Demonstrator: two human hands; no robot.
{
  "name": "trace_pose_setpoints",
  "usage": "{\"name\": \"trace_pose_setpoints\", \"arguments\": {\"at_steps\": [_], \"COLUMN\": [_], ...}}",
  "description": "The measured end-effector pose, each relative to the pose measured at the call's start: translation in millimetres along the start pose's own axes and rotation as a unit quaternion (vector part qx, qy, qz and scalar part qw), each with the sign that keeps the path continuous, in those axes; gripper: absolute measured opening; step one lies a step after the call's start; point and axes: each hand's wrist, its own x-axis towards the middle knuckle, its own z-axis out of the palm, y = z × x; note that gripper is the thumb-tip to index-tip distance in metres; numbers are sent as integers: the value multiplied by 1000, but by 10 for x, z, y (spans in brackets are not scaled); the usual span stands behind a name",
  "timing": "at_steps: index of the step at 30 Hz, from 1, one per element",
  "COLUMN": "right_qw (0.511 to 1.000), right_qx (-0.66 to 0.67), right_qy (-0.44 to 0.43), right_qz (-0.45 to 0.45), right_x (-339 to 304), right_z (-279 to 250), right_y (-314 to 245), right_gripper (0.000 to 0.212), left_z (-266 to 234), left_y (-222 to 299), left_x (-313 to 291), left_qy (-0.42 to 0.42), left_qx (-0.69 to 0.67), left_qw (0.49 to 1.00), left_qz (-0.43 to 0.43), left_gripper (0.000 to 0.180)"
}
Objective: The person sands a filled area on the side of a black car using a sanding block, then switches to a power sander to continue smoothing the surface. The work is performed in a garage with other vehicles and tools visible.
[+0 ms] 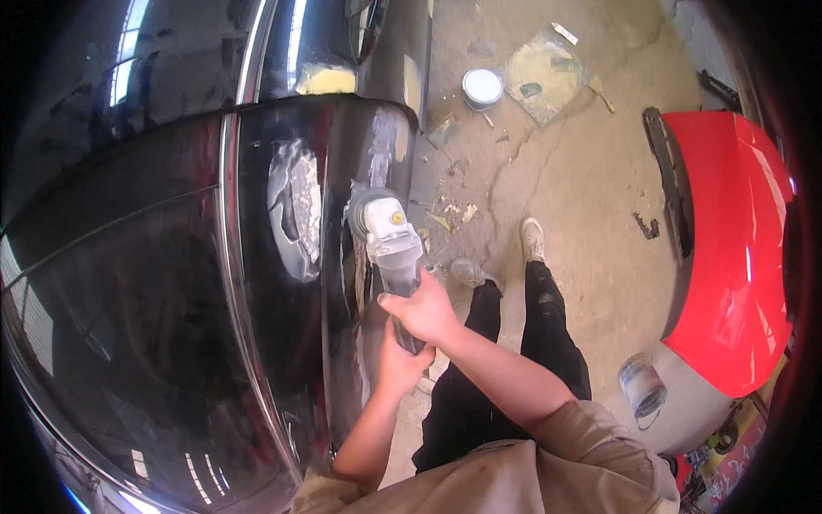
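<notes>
Your right grip [426, 310] and left grip [401, 364] were wrapped around the grinder [400, 265], its disc [357, 214] at the scuffed lower side of the black car [128, 300]. A round tin [484, 88] showed a white top, lid or filling unclear; what the grey bucket [640, 384] held was unclear. Open floor [599, 193] lay between your shoes [533, 240] and the red panel [728, 257].

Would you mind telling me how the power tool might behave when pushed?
The power tool would probably stay stiff, as its casing looks hard. It may feel front-heavy, given the bulky white head at one end. The smooth-looking casing might slip, though the right hand and left hand grip it.
</notes>
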Motion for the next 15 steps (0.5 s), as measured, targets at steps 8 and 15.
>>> {"name": "trace_pose_setpoints", "arguments": {"at_steps": [8,15], "right_qw": [1000,995], "right_qx": [-18,79], "right_qy": [-11,-1], "right_qz": [19,60], "right_x": [51,99], "right_z": [-83,-126], "right_y": [-25,-33], "right_gripper": [64,57], "left_z": [36,43], "left_y": [85,20], "left_x": [14,62], "left_qy": [-16,0], "left_qx": [-49,58], "left_qw": [997,998], "left_qz": [-62,-22], "left_gripper": [64,85]}}
